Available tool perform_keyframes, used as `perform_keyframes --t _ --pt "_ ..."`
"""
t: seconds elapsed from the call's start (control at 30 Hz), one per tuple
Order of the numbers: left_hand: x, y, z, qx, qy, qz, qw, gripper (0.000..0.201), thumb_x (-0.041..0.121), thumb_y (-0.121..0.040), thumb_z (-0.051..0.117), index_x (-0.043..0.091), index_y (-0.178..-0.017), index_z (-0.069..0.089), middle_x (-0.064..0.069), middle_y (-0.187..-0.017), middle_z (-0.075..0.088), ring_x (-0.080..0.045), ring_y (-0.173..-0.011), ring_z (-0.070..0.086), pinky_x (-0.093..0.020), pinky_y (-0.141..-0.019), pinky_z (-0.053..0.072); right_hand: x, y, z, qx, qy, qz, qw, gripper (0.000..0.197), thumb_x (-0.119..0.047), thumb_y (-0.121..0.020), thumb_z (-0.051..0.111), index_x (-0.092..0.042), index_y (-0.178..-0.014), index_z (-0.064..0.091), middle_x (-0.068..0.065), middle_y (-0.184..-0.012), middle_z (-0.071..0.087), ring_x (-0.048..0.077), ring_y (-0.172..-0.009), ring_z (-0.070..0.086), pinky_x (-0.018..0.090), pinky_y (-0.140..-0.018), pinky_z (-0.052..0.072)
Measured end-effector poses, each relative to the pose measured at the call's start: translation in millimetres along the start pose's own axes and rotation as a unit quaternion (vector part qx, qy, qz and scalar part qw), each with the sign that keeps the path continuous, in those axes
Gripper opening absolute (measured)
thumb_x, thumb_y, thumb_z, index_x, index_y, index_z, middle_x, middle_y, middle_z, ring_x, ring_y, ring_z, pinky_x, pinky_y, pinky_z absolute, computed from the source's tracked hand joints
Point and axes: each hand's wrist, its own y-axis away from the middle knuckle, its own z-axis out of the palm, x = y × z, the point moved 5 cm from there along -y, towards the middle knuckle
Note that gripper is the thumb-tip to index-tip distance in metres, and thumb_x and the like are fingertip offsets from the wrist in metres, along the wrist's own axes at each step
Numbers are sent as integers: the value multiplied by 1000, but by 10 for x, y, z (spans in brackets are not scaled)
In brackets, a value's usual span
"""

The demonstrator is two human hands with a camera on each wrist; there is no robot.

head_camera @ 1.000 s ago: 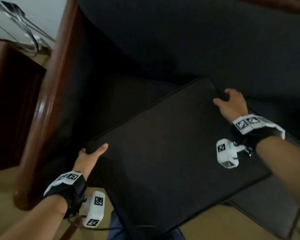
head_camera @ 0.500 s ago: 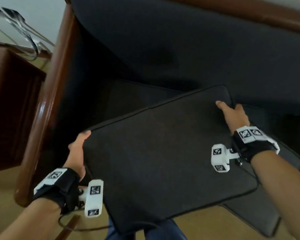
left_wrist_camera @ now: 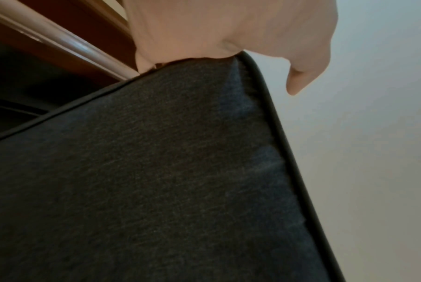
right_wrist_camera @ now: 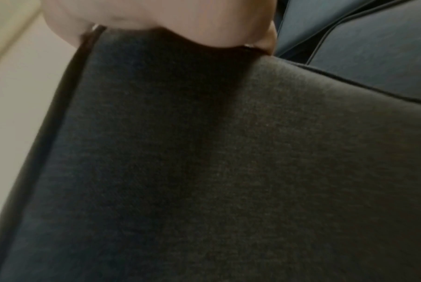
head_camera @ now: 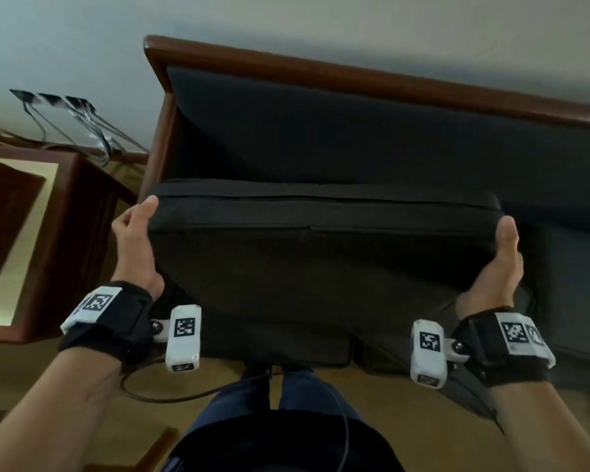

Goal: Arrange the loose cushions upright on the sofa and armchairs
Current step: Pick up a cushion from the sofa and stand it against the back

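A large dark grey cushion point(head_camera: 321, 260) with black piping stands nearly on edge in front of the sofa's dark backrest point(head_camera: 355, 137). My left hand point(head_camera: 135, 233) grips its upper left corner, thumb on the near face. My right hand point(head_camera: 504, 257) grips the upper right corner, thumb up along the edge. The left wrist view shows the cushion fabric point(left_wrist_camera: 156, 171) under my left hand point(left_wrist_camera: 228, 32). In the right wrist view my right hand point(right_wrist_camera: 168, 21) clamps the cushion's point(right_wrist_camera: 228, 162) top edge. The fingers behind the cushion are hidden.
The sofa has a brown wooden frame point(head_camera: 321, 68) along its back and left side. A dark wooden side table point(head_camera: 58, 233) stands at the left, with cables point(head_camera: 82, 124) against the wall behind it. Another dark seat cushion point(head_camera: 576, 284) lies at the right.
The cushion has been tipped from lying flat on the seat to standing nearly upright. Both hands moved to its top corners, and my view rose to show the sofa back.
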Motion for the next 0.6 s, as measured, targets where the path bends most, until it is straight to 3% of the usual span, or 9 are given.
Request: perform_keyframes --t 0.13,0.23,0.33,0.43,0.47,0.53,0.6 --pt "207 21 -139 18 26 12 999 83 56 -60 85 29 -132 54 -7 -124 67 -26 -110 68 -45 -84 58 167 190 22 -18 -36 5 999 62 -61 -64 75 -30 -117 62 4 -125 65 25 -116 61 52 -100 49" --pt "238 -28 -241 50 6 31 998 66 38 -77 79 28 -134 48 -8 -121 65 -23 -104 68 -42 -78 60 306 317 133 -30 -6 -29 999 20 -40 -77 65 -28 -92 62 1 -103 65 24 -104 60 50 -102 46" --pt "189 -116 -379 41 -18 19 999 76 42 -72 81 24 -138 48 -10 -125 65 -26 -107 68 -35 -66 59 295 426 303 -36 59 -60 996 17 -40 -71 62 -25 -76 56 0 -88 58 22 -88 55 44 -86 46" --pt "202 -74 -392 39 -17 16 999 69 35 -79 79 22 -139 46 -10 -123 64 -24 -104 68 -37 -70 58 65 501 410 16 167 -103 980 16 -31 -78 57 -17 -83 53 -1 -81 54 16 -72 51 38 -73 42" --pt "212 -43 -358 32 -15 20 999 67 30 -81 78 22 -139 45 -9 -122 64 -23 -102 68 -38 -72 58 -31 515 422 39 213 -116 969 16 -27 -81 56 -15 -92 52 2 -87 56 17 -75 53 39 -74 44" --pt "263 61 -265 18 -8 40 999 64 26 -82 78 23 -137 45 -7 -123 62 -21 -103 67 -38 -74 58 -223 561 472 57 325 -158 931 29 -22 -83 57 -15 -110 50 10 -112 58 25 -98 58 44 -87 48" --pt "364 221 -130 -4 -6 69 998 59 27 -77 81 28 -128 51 -5 -123 61 -23 -108 66 -42 -81 58 -344 674 641 3 449 -246 859 43 -24 -82 63 -16 -122 50 13 -137 47 32 -127 46 49 -106 39"
